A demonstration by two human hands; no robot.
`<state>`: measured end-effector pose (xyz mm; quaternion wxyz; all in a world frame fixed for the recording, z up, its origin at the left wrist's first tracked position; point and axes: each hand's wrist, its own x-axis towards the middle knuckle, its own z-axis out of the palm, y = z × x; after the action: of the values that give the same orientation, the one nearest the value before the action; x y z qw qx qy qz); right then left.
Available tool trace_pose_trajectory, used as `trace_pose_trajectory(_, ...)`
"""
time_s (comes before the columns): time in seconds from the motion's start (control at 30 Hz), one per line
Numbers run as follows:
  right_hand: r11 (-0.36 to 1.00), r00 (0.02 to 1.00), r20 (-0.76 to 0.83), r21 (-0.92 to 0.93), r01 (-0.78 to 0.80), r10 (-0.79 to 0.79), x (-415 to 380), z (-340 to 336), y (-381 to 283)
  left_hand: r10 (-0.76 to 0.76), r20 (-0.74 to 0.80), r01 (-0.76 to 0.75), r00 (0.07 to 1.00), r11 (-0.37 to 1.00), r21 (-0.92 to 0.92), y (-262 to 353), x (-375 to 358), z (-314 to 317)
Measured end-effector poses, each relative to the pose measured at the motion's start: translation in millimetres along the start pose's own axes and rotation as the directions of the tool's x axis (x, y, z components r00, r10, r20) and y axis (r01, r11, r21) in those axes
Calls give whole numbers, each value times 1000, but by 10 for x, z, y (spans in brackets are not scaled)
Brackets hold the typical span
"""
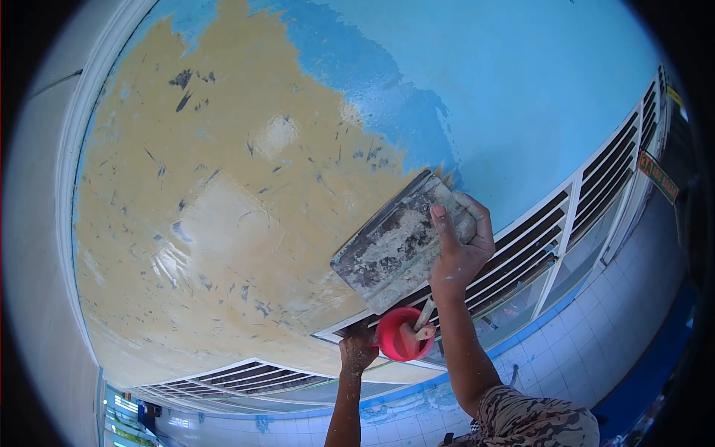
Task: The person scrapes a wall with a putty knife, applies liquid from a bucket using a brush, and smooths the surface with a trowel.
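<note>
My right hand [462, 261] grips a wide rectangular plastering trowel [395, 249], thumb laid over its back and fingers behind the far edge. Grey, dried smears cover the metal. The trowel lies over the wall right at the border between the tan coat [238, 216] and the blue paint [491, 112]. Lower down, my left hand [359, 352] is closed on the side of a small red bucket [381, 328], tipped so its inside shows. A pale-handled tool [425, 314] stands in the bucket, and its lower end is hidden.
Slatted white window vents [573, 201] run along the wall's right side, with another vent [253, 376] at lower left. White trim [74, 134] borders the left. White tiles [573, 328] cover the lower wall. A small sign [658, 176] hangs at far right.
</note>
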<state>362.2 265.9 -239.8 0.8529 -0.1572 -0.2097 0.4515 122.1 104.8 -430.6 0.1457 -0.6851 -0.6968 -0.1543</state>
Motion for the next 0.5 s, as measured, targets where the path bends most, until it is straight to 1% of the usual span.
trace_pose_trajectory(0.07,999,1000,3,-42,31,-31,7,55,-5,7,27,-7,1000,1000,18,-55,-10,24)
trace_pose_trajectory(0.13,998,1000,4,-47,29,-29,16,130,-92,34,-1,-33,999,999,3,-63,-1,59)
trace_pose_trajectory(0.2,998,1000,7,-58,25,-24,19,150,-128,30,3,-30,1000,1000,6,-52,-16,46)
trace_pose_trajectory(0.3,999,1000,7,-48,23,-23,-4,140,-148,31,-6,-31,1000,1000,6,-56,-19,36)
trace_pose_trajectory(0.37,1000,1000,-9,-1,5,-5,-11,153,-178,31,-29,-31,999,1000,-6,4,40,14)
trace_pose_trajectory(0.43,1000,1000,1,-20,23,-23,44,184,-198,-18,55,17,998,1000,13,88,58,-99)
trace_pose_trajectory(0.47,999,999,12,-39,33,-33,53,187,-199,-17,60,16,998,1000,12,37,22,-50)
trace_pose_trajectory(0.5,999,999,11,-40,33,-32,52,177,-188,7,16,-7,1000,1000,7,-29,2,22)
